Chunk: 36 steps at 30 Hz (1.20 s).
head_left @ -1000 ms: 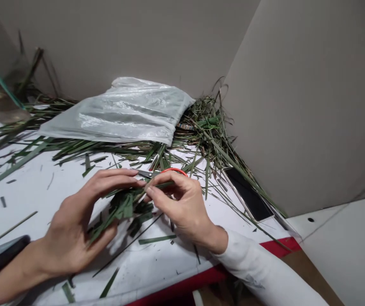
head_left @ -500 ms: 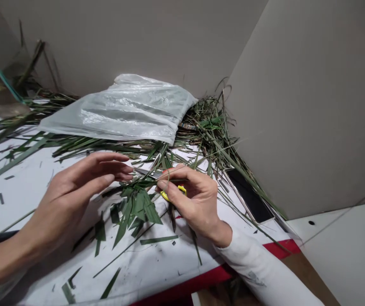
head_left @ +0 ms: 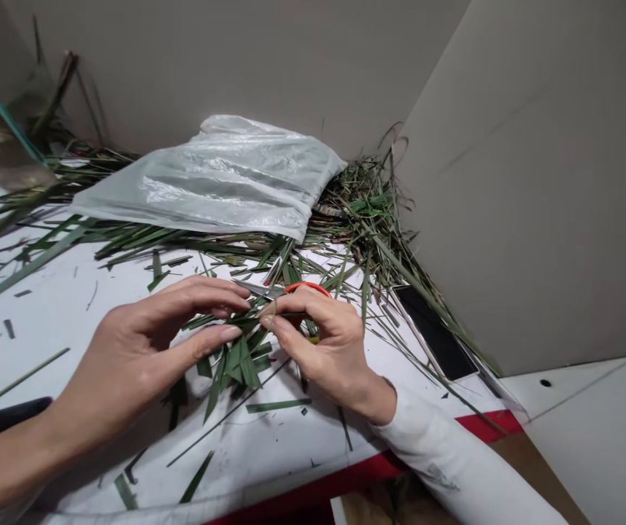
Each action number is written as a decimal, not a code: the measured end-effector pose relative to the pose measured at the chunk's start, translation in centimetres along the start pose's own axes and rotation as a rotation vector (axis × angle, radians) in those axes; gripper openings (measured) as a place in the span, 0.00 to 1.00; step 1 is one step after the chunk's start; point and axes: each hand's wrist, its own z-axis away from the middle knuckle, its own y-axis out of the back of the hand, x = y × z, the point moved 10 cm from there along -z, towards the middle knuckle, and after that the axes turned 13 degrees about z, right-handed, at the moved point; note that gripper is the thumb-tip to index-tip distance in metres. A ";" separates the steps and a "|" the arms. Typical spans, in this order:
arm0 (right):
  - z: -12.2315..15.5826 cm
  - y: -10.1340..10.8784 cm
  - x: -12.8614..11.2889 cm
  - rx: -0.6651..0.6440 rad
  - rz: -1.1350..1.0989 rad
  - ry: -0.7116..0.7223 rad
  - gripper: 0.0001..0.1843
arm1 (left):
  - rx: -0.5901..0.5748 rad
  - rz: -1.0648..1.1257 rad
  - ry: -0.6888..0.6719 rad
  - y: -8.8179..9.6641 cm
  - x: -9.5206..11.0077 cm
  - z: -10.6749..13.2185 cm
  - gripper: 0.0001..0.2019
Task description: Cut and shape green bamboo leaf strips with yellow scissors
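Observation:
Thumb and forefinger of my right hand [head_left: 321,339] pinch a thin green leaf strip close to a small fan-shaped bunch of cut leaves [head_left: 241,364]. My left hand [head_left: 149,335] reaches in from the left with its fingers curved and the thumb apart from them. Its fingertips are at the top of the leaf bunch; whether they touch it is hard to see. Just behind my right hand lie scissors [head_left: 261,290], blades pointing left, with a red loop showing and some yellow below, partly hidden by the hand.
A white plastic bag [head_left: 209,186] covers long leaves at the back. More leaves [head_left: 368,204] are heaped at the right against the wall. A dark-screened phone [head_left: 438,332] lies at the right edge. Leaf scraps [head_left: 279,405] dot the white table cover [head_left: 61,292].
My left hand has moved right and closer to my right hand, its thumb now at the leaf bunch. My right hand keeps its pinch, and more of the red scissor loop shows.

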 end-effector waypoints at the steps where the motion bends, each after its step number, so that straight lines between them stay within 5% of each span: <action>1: 0.1 -0.2 0.0 -0.007 -0.002 0.004 0.04 | 0.000 0.005 -0.006 -0.1 0.2 -0.1 0.06; 20: 0.4 -1.2 0.0 -0.036 0.028 -0.013 0.02 | 0.007 -0.028 0.068 -0.5 0.0 -0.3 0.05; 24: -0.3 0.5 0.1 0.002 0.018 -0.050 0.02 | 0.028 0.001 0.135 0.2 -0.9 -0.4 0.06; 27: -1.4 2.4 0.2 -0.007 0.223 -0.021 0.03 | 0.036 0.038 0.222 0.8 -2.0 -0.5 0.08; 29: -2.0 2.9 0.5 -0.092 0.455 0.034 0.05 | 0.054 0.109 0.277 1.1 -2.8 -0.6 0.08; 32: -1.7 2.1 3.8 -0.400 0.795 -0.054 0.07 | 0.078 0.263 0.345 1.3 -3.5 -0.7 0.08; 36: 0.0 1.0 6.8 -0.711 0.947 -0.151 0.07 | 0.127 0.405 0.420 1.6 -3.7 -0.8 0.08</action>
